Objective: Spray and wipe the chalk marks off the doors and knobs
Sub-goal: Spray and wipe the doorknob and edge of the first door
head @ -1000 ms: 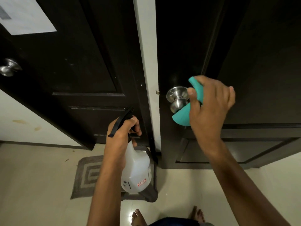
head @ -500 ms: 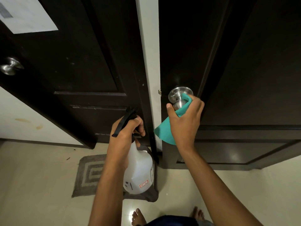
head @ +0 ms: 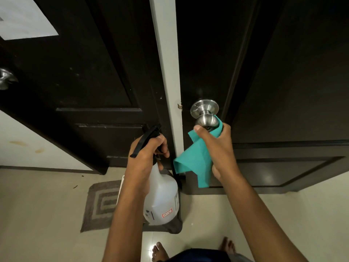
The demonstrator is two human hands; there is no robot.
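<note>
We cupped the teal cloth (head: 196, 163) around the underside of the steel knob (head: 204, 115) with our right hand (head: 217, 146), pinching it to rub the metal, while our left hand (head: 149, 154) gripped the spray bottle (head: 160, 197) low, kept ready beside the right door (head: 283, 72).

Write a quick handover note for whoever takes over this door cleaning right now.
Left hand grips the spray bottle by its black trigger head, held low in front of the left door.
Right hand holds the teal cloth against the underside of the right door's knob.
Done: cannot tell from this view; no chalk shows clearly on the right door.
Left: finish this knob, then check the left door's faint specks and its knob at the frame's left edge.
</note>
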